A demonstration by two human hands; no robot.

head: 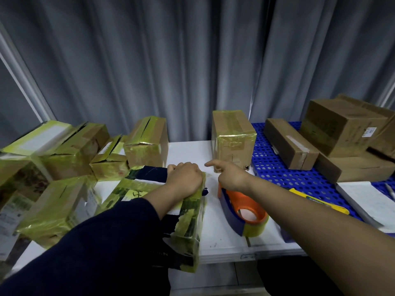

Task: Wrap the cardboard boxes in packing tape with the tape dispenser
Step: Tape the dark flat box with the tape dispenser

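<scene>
white table [188, 149] holds taped boxes [233, 142] and a tape dispenser [242, 211].

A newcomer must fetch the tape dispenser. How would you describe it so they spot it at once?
On the white table, look just left of the blue perforated mat, by the right hand. The tape dispenser lies there: the only orange-and-blue thing, holding a clear roll, among cardboard boxes.

Bare white table [189, 151] forms lane between centre taped box [147, 144] and taller taped box [233, 139]. Taped pile [64, 154] blocks left. Long wrapped box [188, 227] fills front centre. Tape dispenser [241, 210] sits mid-right; plain boxes [342, 133] crowd blue mat [273, 167].
</scene>
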